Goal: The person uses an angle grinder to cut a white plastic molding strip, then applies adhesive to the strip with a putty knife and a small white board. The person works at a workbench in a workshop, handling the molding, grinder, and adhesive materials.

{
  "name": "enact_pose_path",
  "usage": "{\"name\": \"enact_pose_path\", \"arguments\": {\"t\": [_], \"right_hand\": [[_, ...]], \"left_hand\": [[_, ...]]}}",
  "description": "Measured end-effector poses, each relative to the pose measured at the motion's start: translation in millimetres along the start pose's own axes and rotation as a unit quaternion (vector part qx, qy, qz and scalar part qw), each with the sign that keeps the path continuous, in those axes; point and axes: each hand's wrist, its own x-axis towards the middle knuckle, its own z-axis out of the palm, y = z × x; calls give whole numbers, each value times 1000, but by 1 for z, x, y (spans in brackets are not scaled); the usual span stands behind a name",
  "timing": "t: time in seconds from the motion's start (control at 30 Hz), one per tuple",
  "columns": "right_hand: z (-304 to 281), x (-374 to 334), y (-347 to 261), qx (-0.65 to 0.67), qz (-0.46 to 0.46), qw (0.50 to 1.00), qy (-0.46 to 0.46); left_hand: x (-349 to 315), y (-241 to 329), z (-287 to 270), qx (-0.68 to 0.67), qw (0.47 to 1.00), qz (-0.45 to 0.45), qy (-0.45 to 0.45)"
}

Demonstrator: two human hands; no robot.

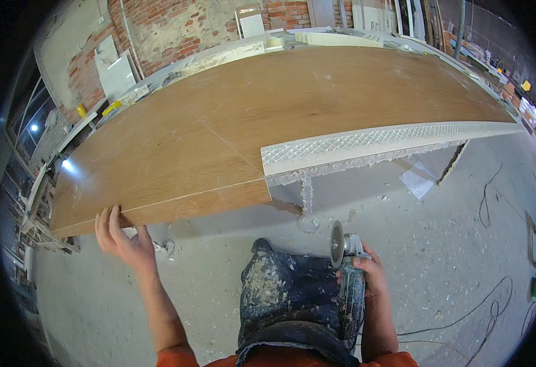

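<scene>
Head-worn — looking down at close range over the brown board. Facing forward, toward the brick wall beyond.

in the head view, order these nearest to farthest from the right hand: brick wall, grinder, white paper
1. Grinder: held in the right hand.
2. White paper: on the floor, ahead and to the right.
3. Brick wall: background, beyond the board.
</scene>
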Motion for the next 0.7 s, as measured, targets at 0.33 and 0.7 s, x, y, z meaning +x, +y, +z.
{"name": "enact_pose_path", "arguments": {"t": [0.33, 0.7], "right_hand": [[-11, -10, 0, 3, 16, 1000, -1], [-7, -12, 4, 24, -4, 1000, 18]], "left_hand": [[105, -62, -70, -138, 906, 14, -400], [164, -69, -13, -359, 743, -8, -565]]}}
